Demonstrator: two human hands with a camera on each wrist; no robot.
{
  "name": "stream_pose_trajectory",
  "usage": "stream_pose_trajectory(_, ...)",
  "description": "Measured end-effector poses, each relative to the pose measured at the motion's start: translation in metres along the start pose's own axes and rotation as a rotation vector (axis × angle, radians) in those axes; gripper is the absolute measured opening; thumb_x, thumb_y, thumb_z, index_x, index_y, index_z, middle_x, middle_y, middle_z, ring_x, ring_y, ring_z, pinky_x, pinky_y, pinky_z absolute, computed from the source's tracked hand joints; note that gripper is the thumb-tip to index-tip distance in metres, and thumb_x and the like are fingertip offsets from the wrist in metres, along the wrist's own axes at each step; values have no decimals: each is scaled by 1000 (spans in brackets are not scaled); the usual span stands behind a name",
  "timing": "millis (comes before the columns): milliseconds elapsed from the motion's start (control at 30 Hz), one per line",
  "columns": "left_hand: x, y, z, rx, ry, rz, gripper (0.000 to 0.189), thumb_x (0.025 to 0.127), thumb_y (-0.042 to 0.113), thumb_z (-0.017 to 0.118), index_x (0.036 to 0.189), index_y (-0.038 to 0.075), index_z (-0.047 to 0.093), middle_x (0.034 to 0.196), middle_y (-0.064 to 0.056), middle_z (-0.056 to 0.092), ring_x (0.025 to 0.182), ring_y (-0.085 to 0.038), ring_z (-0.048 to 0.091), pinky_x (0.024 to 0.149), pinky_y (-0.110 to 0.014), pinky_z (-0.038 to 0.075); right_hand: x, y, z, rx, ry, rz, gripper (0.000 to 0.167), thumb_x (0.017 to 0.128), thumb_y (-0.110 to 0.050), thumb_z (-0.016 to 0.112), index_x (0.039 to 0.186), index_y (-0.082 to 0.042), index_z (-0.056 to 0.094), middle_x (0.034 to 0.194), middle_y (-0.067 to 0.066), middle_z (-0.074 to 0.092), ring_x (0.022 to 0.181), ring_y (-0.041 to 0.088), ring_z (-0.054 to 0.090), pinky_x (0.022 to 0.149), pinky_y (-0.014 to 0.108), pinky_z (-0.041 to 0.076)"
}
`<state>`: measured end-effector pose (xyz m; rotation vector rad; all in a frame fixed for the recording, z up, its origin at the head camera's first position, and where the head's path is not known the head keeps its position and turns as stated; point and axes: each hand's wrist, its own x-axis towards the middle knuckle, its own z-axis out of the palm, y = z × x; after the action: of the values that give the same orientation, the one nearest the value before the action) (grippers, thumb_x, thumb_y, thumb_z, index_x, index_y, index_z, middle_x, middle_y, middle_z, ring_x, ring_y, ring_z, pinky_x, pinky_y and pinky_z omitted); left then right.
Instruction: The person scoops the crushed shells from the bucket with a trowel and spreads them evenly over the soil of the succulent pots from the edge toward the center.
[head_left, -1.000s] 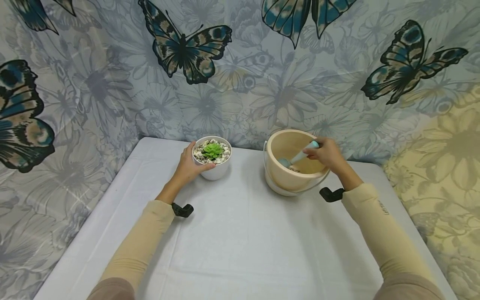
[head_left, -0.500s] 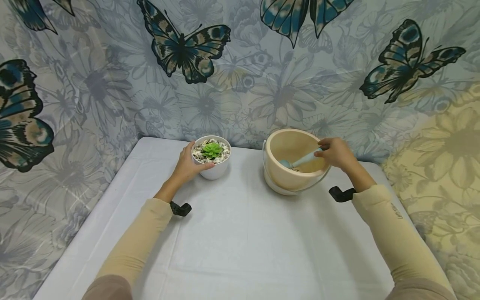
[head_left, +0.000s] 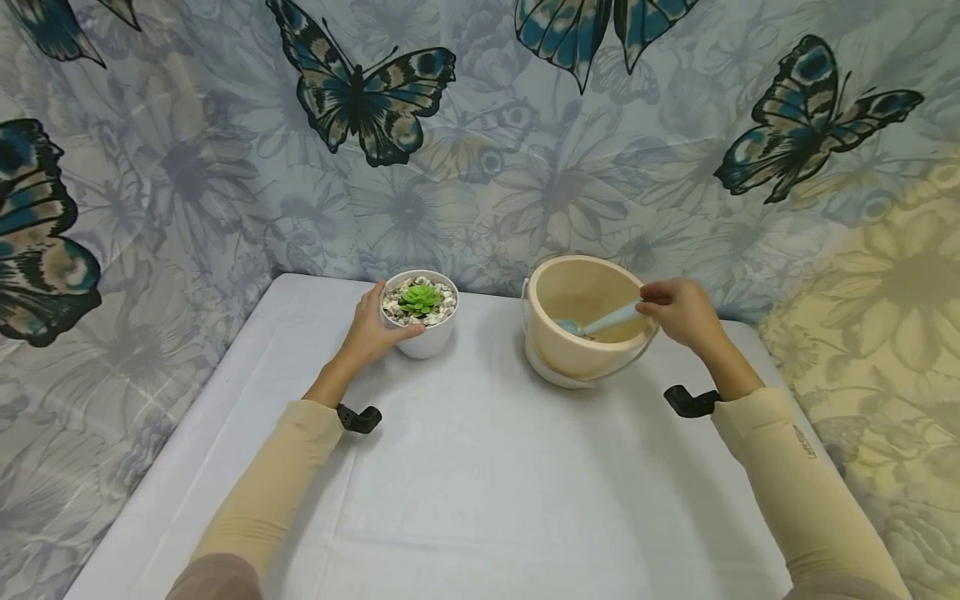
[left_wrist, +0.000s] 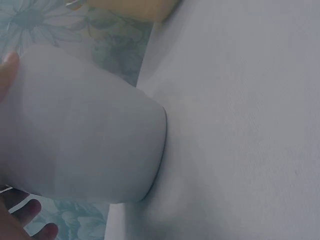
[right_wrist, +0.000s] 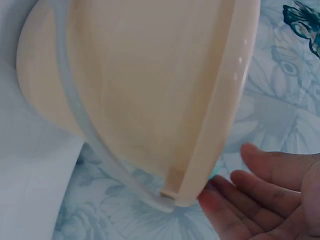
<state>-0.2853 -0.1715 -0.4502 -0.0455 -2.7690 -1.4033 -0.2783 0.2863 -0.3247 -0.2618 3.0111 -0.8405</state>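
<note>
My left hand [head_left: 372,331] holds a white flowerpot [head_left: 426,342] standing on the table, its thumb at the front and its fingers round the left side. A green succulent [head_left: 420,298] sits among pale pebbles in it. To the right stands a cream bucket [head_left: 581,358]. A light blue scoop [head_left: 613,318] leans inside, its handle on the right rim and its head low in the bucket. Beside that rim is my right hand [head_left: 684,315]. In the right wrist view its thumb [right_wrist: 280,167] stands apart from the fingers, with nothing gripped between them.
A white cloth covers the table [head_left: 480,475]. The bucket's pale bail handle [right_wrist: 82,117] hangs down its outside. Right behind the table rises a butterfly-patterned backdrop [head_left: 420,208], which continues along both sides.
My right hand has tilted the scoop down onto the bucket's right rim, let go of its handle and drawn slightly right. The left hand has stayed at the flowerpot.
</note>
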Motion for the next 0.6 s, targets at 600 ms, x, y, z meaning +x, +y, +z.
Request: stream_pose_trajectory(600,-40,0,-13,-32,161,168,77,91,42,67,150,6,34,147,-19,40,136,-34,40,112,-54,33,-36,29,35,116,155,-132,60,104,-33,46,141,13,38,143,37,39,131,54,38,100,67,38)
